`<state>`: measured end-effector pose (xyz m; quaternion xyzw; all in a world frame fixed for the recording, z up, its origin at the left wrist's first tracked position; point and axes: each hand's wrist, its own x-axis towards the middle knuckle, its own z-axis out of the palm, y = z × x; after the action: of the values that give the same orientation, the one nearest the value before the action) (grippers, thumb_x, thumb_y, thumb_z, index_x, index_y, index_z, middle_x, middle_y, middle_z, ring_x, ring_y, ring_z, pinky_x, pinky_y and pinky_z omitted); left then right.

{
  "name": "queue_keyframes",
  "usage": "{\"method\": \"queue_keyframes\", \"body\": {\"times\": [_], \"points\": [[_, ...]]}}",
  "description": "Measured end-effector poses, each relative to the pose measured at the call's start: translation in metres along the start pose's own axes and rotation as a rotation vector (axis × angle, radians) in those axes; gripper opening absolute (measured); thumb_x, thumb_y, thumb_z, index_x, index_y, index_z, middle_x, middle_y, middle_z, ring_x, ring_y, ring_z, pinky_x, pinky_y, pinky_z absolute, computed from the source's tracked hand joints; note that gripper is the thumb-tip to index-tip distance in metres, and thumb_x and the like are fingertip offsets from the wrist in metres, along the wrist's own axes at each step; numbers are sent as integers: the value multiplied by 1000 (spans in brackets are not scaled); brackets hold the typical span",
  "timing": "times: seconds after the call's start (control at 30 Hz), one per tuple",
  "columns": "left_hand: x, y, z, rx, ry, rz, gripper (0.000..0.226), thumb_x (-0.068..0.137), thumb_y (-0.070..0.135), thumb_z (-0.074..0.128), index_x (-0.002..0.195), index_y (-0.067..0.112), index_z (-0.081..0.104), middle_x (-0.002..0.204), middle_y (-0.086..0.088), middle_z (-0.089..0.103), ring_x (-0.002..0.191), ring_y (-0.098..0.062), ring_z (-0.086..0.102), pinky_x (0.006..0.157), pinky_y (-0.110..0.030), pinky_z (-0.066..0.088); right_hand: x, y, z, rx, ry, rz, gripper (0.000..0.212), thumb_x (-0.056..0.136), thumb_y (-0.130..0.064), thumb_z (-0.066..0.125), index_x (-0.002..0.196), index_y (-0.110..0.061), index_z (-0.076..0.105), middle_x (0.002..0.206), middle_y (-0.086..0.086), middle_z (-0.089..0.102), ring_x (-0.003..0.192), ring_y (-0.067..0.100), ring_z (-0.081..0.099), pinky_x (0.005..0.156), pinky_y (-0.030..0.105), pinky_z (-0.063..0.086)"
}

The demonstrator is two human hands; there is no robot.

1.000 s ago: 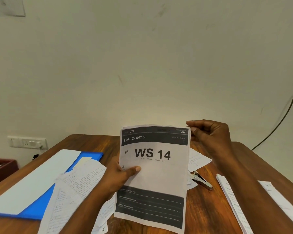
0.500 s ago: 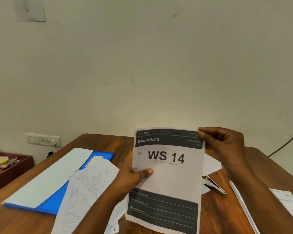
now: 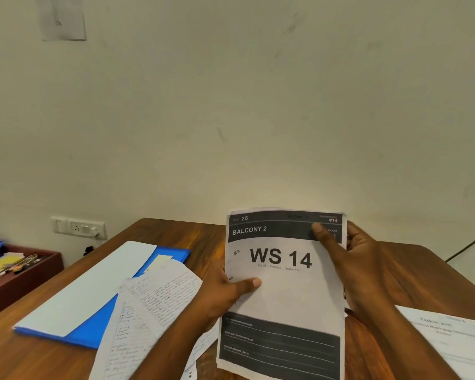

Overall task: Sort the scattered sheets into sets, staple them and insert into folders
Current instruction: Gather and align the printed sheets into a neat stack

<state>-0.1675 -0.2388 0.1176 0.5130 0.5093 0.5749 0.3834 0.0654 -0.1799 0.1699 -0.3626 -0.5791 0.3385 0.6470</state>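
Since before, my right hand [image 3: 359, 267] slid from the top corner to grip the WS 14 sheet [image 3: 283, 294]'s right edge at lower centre; my left hand [image 3: 225, 294] pinches its left edge.

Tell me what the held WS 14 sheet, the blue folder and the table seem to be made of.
White printed WS 14 sheet: thin matte paper, bending slightly. Flat blue folder: probably smooth plastic or coated card. Brown table: wood or wood veneer, grain visible, slightly glossy.

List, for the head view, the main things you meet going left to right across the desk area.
Red tray → blue folder → handwritten sheets → left hand → WS 14 sheet → right hand → printed sheet.
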Motion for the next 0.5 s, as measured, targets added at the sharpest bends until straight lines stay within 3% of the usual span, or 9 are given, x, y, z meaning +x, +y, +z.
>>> {"method": "queue_keyframes", "body": {"times": [0.13, 0.23, 0.27, 0.37, 0.4, 0.5], "points": [[0, 0, 1, 40, -12, 12, 43, 86, 22, 82, 115, 33, 53, 112, 12, 65, 96, -14, 68, 67, -17, 58, -9, 16, 1, -64, -110, 149, 48, 66, -48, 84, 106, -29, 63, 101, 1, 78, 85, 23, 77, 73, 40, 64], [0, 6, -3, 8, -1, 66, 40, 85, 27, 80, 119, 29, 60, 118, 6, 74, 94, -20, 77, 71, -24, 62, -9, 16, -5, -94, -119, 138, 75, 49, -76, 85, 105, -30, 64, 90, -7, 80, 80, 21, 78, 69, 37, 63], [0, 12, -6, -26, 17, 110, 37, 86, 26, 79, 120, 27, 63, 119, 3, 76, 95, -19, 78, 72, -27, 63, -8, 15, -7, -107, -113, 136, 77, 47, -76, 86, 104, -28, 66, 89, -8, 80, 80, 21, 78, 71, 40, 64], [1, 39, -17, -80, 129, 292, 34, 90, 23, 72, 124, 21, 66, 116, 4, 78, 101, -17, 77, 73, -31, 64, -3, 13, -12, -104, -124, 143, 51, 63, -51, 86, 103, -23, 70, 92, 0, 81, 86, 29, 78, 80, 51, 64], [2, 47, -21, -70, 151, 350, 33, 93, 22, 69, 125, 21, 66, 115, 4, 78, 102, -18, 77, 73, -31, 64, -2, 12, -14, -114, -128, 148, 55, 61, -55, 86, 103, -24, 69, 92, 0, 80, 86, 29, 77, 78, 49, 64], [6, 64, -26, -60, 162, 442, 26, 102, 14, 60, 126, 20, 67, 111, 3, 79, 101, -20, 77, 72, -27, 63, -1, 10, -15, -166, -138, 167, 101, 27, -90, 81, 104, -26, 68, 89, -4, 79, 80, 23, 77, 68, 37, 63]]}}
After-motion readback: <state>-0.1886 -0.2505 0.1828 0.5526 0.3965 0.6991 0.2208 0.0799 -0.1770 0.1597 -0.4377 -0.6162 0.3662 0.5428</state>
